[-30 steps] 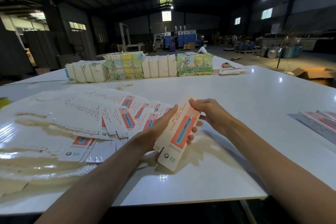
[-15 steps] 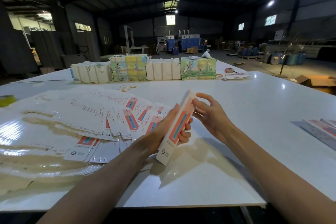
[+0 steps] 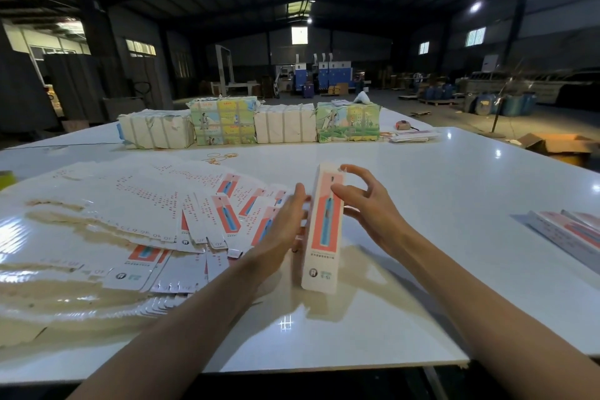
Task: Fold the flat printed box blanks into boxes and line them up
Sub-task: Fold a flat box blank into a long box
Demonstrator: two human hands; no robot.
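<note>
A tall narrow box (image 3: 323, 230), white with a coral panel and a blue toothbrush picture, stands on end with its lower end at the white table (image 3: 406, 198). My left hand (image 3: 282, 230) presses its left side with straight fingers. My right hand (image 3: 367, 208) touches its right edge with the thumb and its top end with the index fingertip; the other fingers are spread in the air. A fanned heap of flat box blanks (image 3: 181, 214) lies to the left. Finished boxes (image 3: 571, 230) lie at the right edge.
Wrapped bundles of printed stock (image 3: 250, 123) line the table's far side, with a small stack of blanks (image 3: 410, 136) beside them. Rubber bands (image 3: 217, 157) lie in front of them. A cardboard carton (image 3: 561, 146) sits beyond the right edge.
The flat blank has been squared into a box and turned upright. My left hand went from gripping it to pressing its side, and my right hand moved to its top end.
</note>
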